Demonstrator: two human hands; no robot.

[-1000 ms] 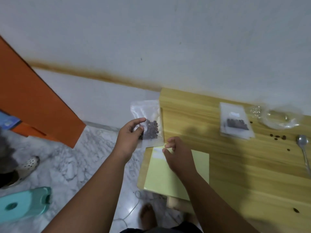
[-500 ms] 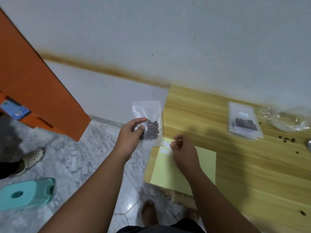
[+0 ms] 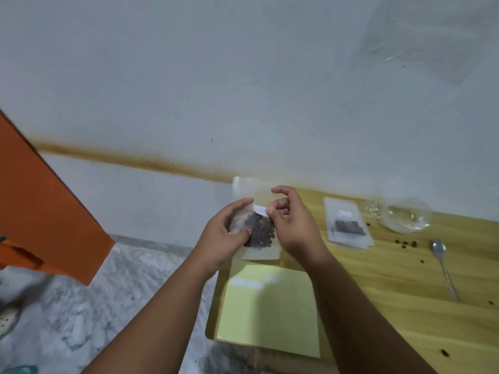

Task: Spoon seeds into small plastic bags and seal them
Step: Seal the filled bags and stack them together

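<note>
Head view: a small plastic bag point(image 3: 261, 253) is being pinched between the thumb and curled fingers of the left hand point(image 3: 224, 234), with its dark seeds point(image 3: 262, 234) just right of that thumb. A white sticker point(image 3: 260, 210) is being pinched at the bag's front by the right hand point(image 3: 295, 228), between thumb and forefinger. A spoon point(image 3: 442, 263) is lying well right of the fingers.

Left hand point(image 3: 225, 234): shown bare, left of the frame's centre.
Right hand point(image 3: 295, 229): shown bare, right of centre.
Left forearm point(image 3: 151, 319): left uncovered to the lower edge.
Right forearm point(image 3: 359, 314): likewise uncovered.
</note>
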